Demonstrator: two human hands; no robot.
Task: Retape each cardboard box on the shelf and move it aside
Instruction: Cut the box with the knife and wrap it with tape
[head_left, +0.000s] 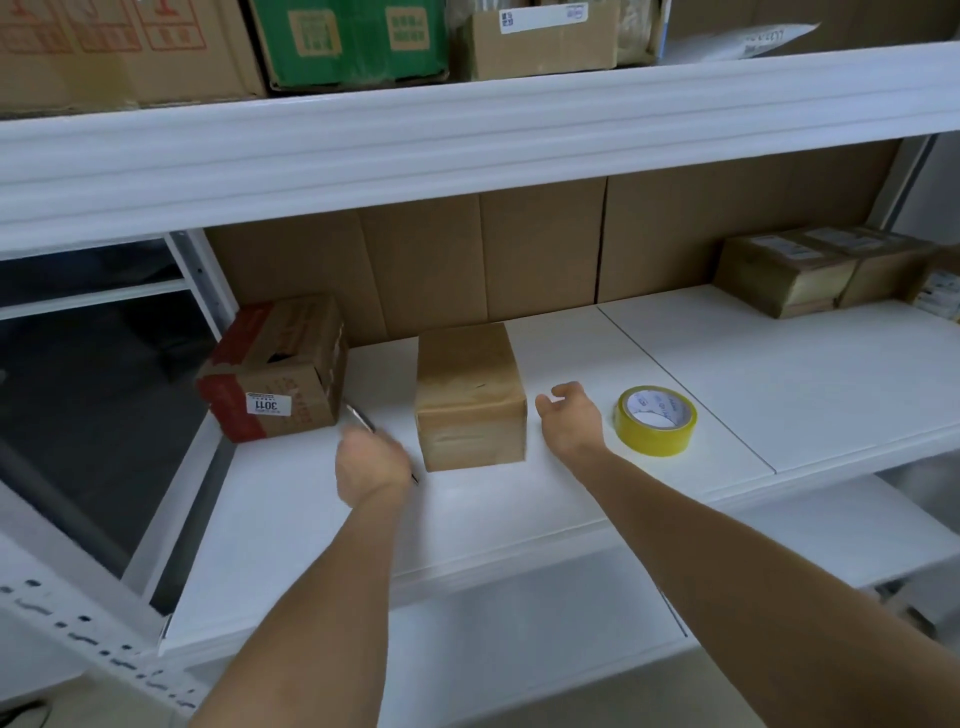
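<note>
While both bare forearms reach in from below, a plain brown cardboard box (470, 397) sits near the middle of a white shelf (675, 374), its long side running away from the viewer. The left hand (371, 465) hovers just left of the box's near corner, its grip closed around a thin metal tool (361, 418); the kind of tool is too blurred to tell. The right hand (571, 418) is just right of the box, its grip open, fingers relaxed and slightly curled toward the box's side, holding nothing. Whether it touches the box cannot be told. Beside that hand, farther right, a roll of yellow tape (655, 420) lies flat on the shelf. Left of the plain box stands a second box with red tape and a white label (278, 371), turned at an angle. Several taped parcels (815, 267) rest at the shelf's far right. Above, another shelf carries more boxes, one of them a green carton (353, 41).
</note>
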